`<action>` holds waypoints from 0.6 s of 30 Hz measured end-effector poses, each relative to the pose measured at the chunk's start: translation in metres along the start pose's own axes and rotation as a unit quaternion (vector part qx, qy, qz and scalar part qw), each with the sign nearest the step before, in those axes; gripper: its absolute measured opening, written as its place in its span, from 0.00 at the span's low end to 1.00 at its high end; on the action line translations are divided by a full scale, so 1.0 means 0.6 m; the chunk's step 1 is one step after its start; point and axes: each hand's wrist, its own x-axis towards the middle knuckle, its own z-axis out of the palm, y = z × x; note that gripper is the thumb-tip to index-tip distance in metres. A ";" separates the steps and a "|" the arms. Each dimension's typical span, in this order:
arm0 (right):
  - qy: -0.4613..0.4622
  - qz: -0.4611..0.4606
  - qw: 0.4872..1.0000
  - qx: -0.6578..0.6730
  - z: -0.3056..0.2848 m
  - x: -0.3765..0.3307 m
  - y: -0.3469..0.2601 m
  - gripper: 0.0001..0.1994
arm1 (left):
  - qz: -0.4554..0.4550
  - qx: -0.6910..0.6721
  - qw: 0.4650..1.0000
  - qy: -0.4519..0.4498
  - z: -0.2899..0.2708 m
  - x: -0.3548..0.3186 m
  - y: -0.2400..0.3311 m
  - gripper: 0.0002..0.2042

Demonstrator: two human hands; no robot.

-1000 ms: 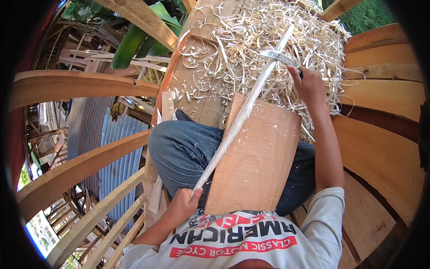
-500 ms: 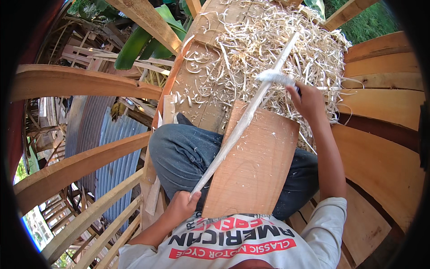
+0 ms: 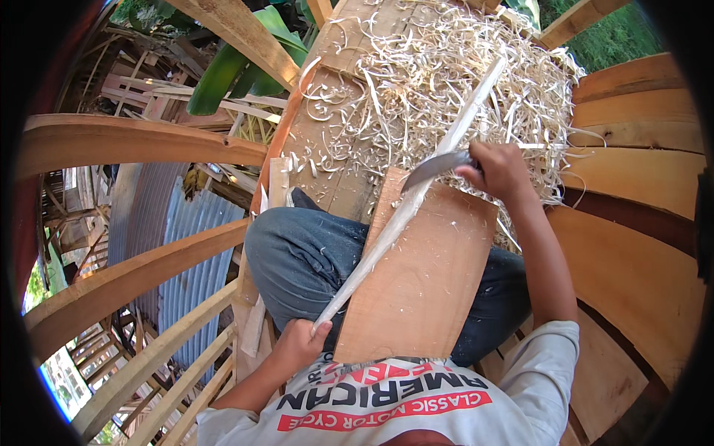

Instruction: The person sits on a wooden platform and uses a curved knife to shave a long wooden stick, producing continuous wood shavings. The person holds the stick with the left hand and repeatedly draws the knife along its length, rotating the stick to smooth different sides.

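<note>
Just shifted, curved knife point(image 3: 435, 169): drawn down the wooden stick point(image 3: 394, 229) toward the left hand point(image 3: 301, 340), now crossing near the board's far edge; judged a pulling stroke, so work likely moving toward the middle of the length.
Right hand point(image 3: 498, 171): clenched round the knife handle, mostly covering it; blade reaching out leftward from the knuckles, over the stick.
Left hand: curled firmly about the stick's near end, in nearly the same spot as half a second ago.
Wooden stick: slanting from the left hand up past the right hand's left side, far end lying over shavings; pale, bare, slim, a little uneven, faintly streaked, somewhat thicker around the middle.
Wooden board point(image 3: 435, 271): between both hands, resting across jeans point(image 3: 297, 245), under the stick, flecked with chips.
Shavings point(image 3: 416, 67): heaped beyond the right hand in long, pale curls.
</note>
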 end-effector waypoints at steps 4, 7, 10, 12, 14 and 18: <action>0.060 0.481 0.865 0.130 -0.007 0.019 0.074 0.32 | -0.010 0.016 1.000 -0.013 -0.001 -0.005 -0.004 0.29; 0.039 0.289 0.954 0.064 -0.023 -0.001 0.046 0.33 | -0.013 0.006 1.000 -0.009 0.003 -0.001 -0.006 0.29; 0.073 0.482 0.869 0.081 0.001 -0.017 0.086 0.32 | -0.010 0.013 1.000 -0.007 -0.002 -0.001 0.010 0.29; 0.169 0.604 0.735 0.259 -0.002 -0.063 0.142 0.32 | 0.000 0.024 1.000 -0.015 0.002 -0.005 0.007 0.29; 0.222 0.622 0.650 0.376 -0.004 -0.070 0.137 0.30 | 0.005 0.036 0.999 0.003 -0.001 -0.007 0.003 0.29; 0.180 0.548 0.678 0.455 -0.018 -0.052 0.054 0.27 | 0.070 0.090 0.992 0.052 0.012 -0.013 -0.015 0.29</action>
